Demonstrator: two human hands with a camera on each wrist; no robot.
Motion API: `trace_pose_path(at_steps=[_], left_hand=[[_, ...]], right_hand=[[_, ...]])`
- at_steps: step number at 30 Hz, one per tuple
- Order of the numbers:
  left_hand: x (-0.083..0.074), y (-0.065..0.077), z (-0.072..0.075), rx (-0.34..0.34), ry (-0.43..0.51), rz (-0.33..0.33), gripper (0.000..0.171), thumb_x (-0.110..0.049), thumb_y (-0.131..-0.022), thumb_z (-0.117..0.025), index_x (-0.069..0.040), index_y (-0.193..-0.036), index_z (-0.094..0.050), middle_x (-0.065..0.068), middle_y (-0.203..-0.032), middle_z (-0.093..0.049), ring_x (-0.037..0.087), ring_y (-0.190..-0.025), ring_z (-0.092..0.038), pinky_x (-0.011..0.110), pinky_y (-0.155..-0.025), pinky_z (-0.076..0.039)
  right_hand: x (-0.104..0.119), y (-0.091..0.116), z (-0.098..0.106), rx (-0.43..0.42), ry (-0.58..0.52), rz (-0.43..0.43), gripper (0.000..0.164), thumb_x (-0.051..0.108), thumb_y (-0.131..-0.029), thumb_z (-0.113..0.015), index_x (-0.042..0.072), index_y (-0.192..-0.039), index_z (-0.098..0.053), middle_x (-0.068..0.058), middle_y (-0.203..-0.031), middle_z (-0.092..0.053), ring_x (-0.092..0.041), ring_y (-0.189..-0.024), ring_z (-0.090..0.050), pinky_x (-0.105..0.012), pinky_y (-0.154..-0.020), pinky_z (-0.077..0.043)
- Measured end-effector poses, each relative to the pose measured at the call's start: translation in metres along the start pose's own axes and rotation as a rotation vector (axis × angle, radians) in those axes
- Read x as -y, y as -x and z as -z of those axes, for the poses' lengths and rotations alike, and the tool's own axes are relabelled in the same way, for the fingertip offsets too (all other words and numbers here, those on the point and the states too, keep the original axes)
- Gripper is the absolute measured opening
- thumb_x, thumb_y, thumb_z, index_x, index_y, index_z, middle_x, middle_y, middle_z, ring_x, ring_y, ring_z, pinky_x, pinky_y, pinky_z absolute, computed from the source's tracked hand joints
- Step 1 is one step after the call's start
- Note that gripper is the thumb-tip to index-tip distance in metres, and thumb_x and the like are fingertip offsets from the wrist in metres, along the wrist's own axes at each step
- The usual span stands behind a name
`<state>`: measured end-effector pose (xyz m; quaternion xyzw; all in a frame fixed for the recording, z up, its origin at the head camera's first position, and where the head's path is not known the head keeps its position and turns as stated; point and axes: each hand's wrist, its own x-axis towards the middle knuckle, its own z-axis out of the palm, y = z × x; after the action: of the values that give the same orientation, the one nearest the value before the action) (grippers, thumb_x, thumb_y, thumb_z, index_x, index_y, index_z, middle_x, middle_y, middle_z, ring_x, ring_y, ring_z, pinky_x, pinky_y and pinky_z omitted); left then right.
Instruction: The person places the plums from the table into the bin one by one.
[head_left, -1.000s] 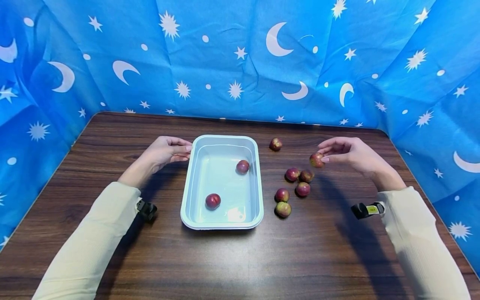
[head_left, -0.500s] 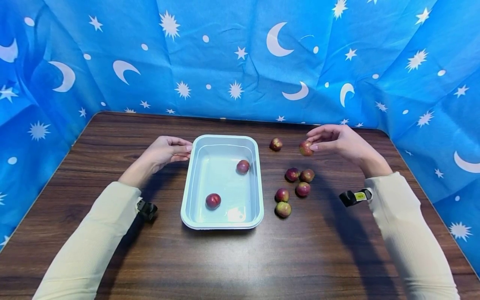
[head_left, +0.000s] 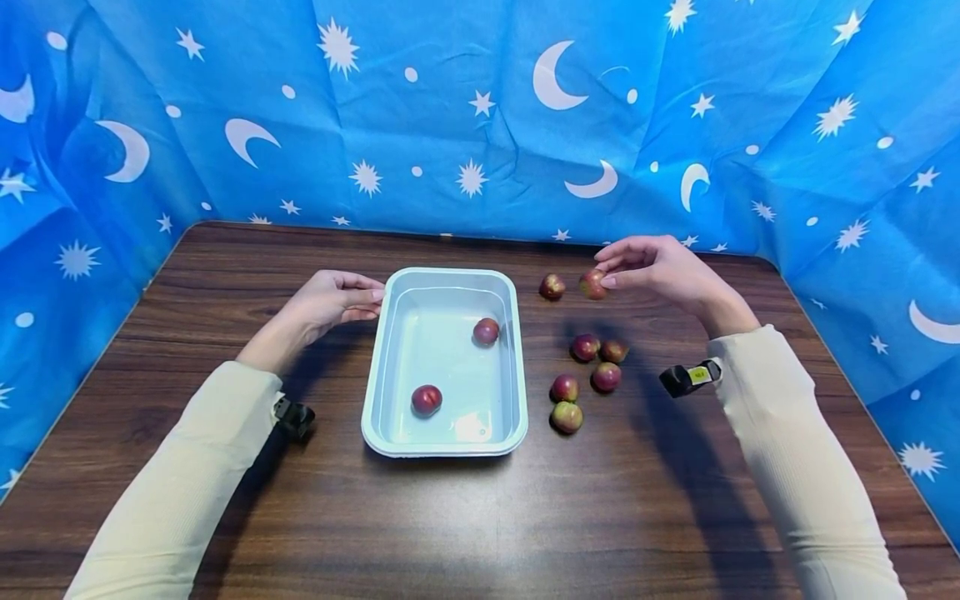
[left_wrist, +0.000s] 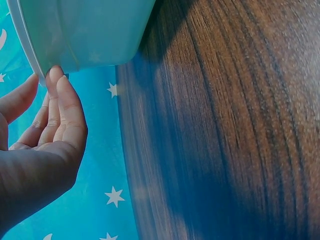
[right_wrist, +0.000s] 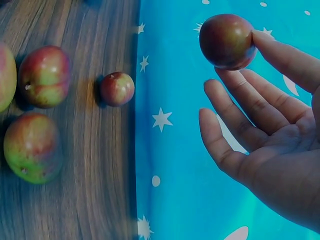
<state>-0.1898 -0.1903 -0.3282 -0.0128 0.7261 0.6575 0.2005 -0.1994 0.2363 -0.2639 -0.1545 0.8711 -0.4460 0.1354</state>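
A pale, rectangular plastic tub [head_left: 442, 446] stands on the table with two dark red plums inside, one plum [head_left: 486, 332] near its right wall and another plum [head_left: 427, 400] towards the front left. My left hand [head_left: 330, 302] pinches the tub's left rim between thumb and fingers, as the left wrist view also shows. Between the thumb and fingertips of my right hand [head_left: 656, 271] is a red-green plum [right_wrist: 228, 42], raised over the table to the right of the tub. Just left of this held plum lies a loose plum [head_left: 552, 287].
Several more plums lie right of the tub, among them a greenish plum [head_left: 566, 417] at the front and a red plum [head_left: 606, 377]. The brown wooden table [head_left: 465, 533] ends at the back against a blue cloth [head_left: 450, 100] with moons and stars.
My right hand has moved left and towards the back of the table, carrying its plum closer to the tub. The left hand and the tub have stayed in place.
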Motion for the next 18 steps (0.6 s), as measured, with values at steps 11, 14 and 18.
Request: trace_pose_path(at_steps=[11,14,18], left_hand=[[0.000,-0.001,0.001,0.006,-0.002,-0.006,0.035,-0.005,-0.091,-0.055,0.015,-0.118,-0.045,0.001,-0.079,-0.065,0.010,-0.072,-0.063,0.032,-0.083,-0.052],[0.000,-0.001,0.001,0.010,0.002,-0.006,0.036,-0.005,-0.091,-0.055,0.016,-0.119,-0.045,0.001,-0.079,-0.065,0.010,-0.072,-0.063,0.032,-0.083,-0.052],[0.000,-0.001,0.000,0.009,0.005,-0.002,0.035,-0.005,-0.091,-0.055,0.015,-0.119,-0.045,0.001,-0.080,-0.065,0.010,-0.072,-0.063,0.032,-0.082,-0.052]], right_hand=[[0.011,-0.014,-0.006,0.011,-0.002,0.027,0.033,0.018,-0.085,-0.066,0.002,-0.113,-0.059,-0.008,-0.099,-0.065,-0.018,-0.090,-0.060,-0.026,-0.077,-0.049],[0.013,-0.018,-0.008,0.019,0.003,0.036,0.034,0.018,-0.085,-0.066,0.002,-0.114,-0.059,-0.008,-0.099,-0.065,-0.018,-0.090,-0.060,-0.026,-0.078,-0.048],[0.017,-0.023,-0.011,0.032,0.008,0.040,0.034,0.019,-0.085,-0.066,0.004,-0.114,-0.059,-0.008,-0.100,-0.065,-0.019,-0.092,-0.059,-0.027,-0.081,-0.047]])
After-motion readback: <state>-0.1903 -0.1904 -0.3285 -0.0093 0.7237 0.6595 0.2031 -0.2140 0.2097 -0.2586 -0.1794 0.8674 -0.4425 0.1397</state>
